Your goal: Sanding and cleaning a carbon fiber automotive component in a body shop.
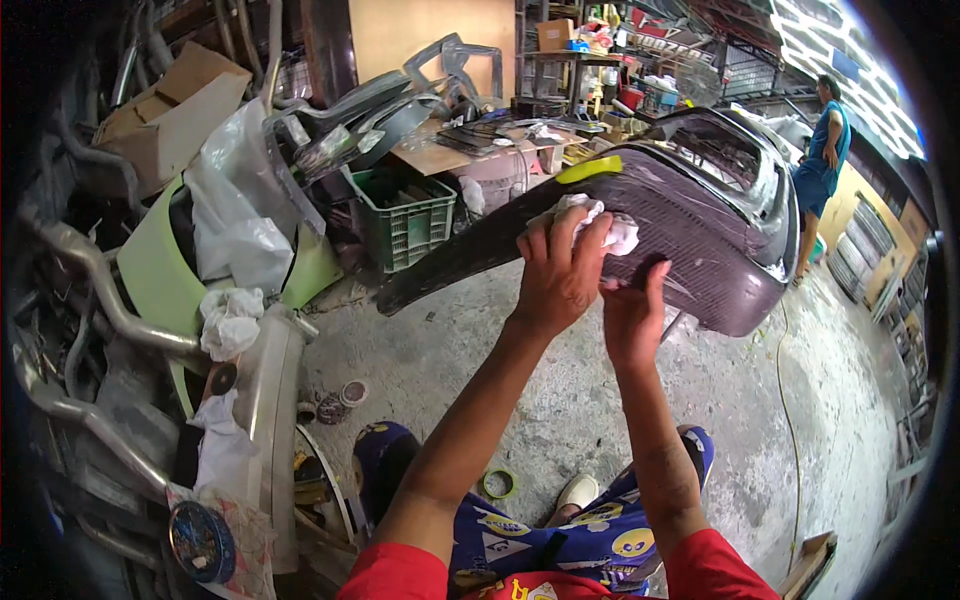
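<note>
My left hand (563, 272) is closed around a crumpled white cloth (618, 234) and presses it against a dark car body panel (700, 240). The panel has a woven, carbon-like pattern and a long narrow arm reaching to the left. My right hand (633, 325) is at the panel's lower edge, palm turned up and thumb raised apart from the fingers. Its fingers are partly hidden, and I cannot tell whether they touch the panel. Yellow-green tape (590, 170) lies along the panel's upper edge.
Metal pipes (75, 245), a pale green panel (155, 262) and a silver bumper-like part (270, 400) crowd the left. Behind stands a green crate (405, 225). A tape roll (498, 484) and cup (353, 392) lie on the floor. A hose (790, 420) runs right; another person (822, 160) stands beyond.
</note>
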Demonstrator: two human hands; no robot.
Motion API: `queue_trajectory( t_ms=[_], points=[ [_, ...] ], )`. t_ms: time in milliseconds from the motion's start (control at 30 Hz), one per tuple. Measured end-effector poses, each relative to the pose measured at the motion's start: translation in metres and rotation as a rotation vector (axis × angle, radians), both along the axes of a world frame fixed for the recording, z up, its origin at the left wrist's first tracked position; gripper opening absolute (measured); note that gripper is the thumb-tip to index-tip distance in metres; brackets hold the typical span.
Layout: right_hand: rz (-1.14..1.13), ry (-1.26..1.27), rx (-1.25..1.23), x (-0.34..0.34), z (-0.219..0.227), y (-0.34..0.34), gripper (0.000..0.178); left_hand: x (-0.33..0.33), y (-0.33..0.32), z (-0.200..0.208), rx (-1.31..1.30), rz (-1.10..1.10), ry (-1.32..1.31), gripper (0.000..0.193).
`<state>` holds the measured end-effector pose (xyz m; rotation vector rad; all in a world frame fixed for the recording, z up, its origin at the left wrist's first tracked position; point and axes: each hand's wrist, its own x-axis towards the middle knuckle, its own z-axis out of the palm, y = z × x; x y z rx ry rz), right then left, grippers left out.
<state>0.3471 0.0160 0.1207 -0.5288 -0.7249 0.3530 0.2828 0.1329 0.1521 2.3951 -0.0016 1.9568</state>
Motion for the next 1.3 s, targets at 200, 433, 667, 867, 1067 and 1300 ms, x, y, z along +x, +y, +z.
queue_trajectory(
  t_ms=[200,433,667,867,1067,1300],
  points=[
    [-0.078,0.100,0.071,-0.009,0.005,0.007,0.043,-0.034,0.060,-0.021,0.108,-0.019,-0.007,0.038],
    [-0.117,0.131,0.064,-0.009,0.007,0.009,0.044,-0.090,0.131,-0.068,0.171,0.029,0.221,0.033],
    [-0.113,0.110,0.094,-0.010,0.012,0.009,0.033,-0.121,0.169,-0.111,0.033,0.075,0.245,0.036],
    [-0.219,0.092,0.066,-0.011,0.013,0.012,0.044,-0.140,0.194,-0.134,-0.074,0.082,0.294,0.034],
    [-0.154,0.038,0.055,-0.011,0.016,0.009,0.036,-0.121,0.166,-0.089,-0.091,-0.086,0.175,0.029],
    [-0.109,0.076,0.057,-0.010,0.016,0.007,0.041,-0.074,0.109,-0.024,-0.024,-0.172,0.116,0.024]
  ],
)
